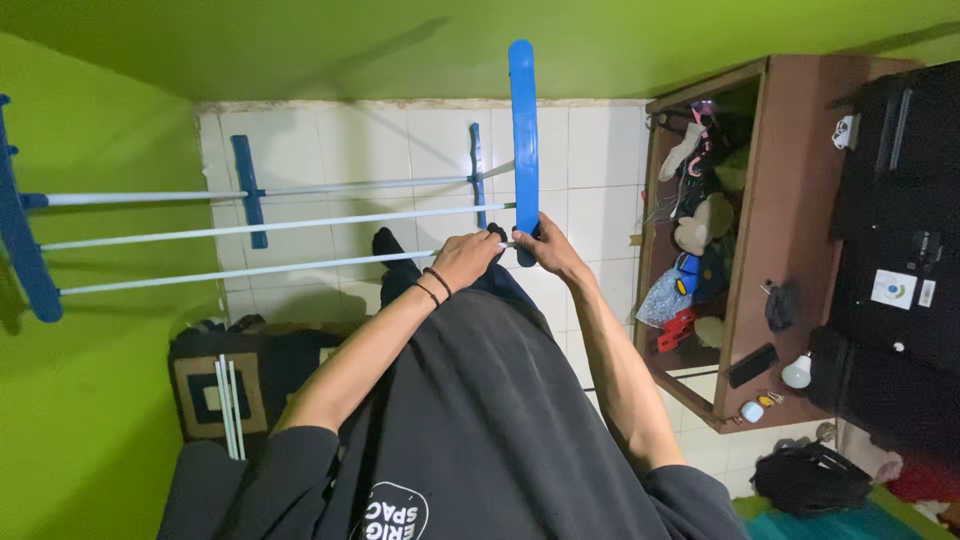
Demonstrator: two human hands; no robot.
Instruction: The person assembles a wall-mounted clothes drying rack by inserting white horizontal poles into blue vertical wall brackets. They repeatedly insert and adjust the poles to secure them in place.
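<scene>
Both hands (505, 255) on blue bar (523, 120)

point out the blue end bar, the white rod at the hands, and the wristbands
blue end bar (523, 120), head view, upper part of the bar
white rod (250, 270), head view, mid-length of the lowest rod
wristbands (432, 286), head view, dark bands on the left wrist

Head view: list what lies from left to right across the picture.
Blue plastic end bar at the left edge → short blue crossbar on the white rods → left hand → tall blue plastic bar → right hand → brown wooden shelf unit → black suitcase.
</scene>
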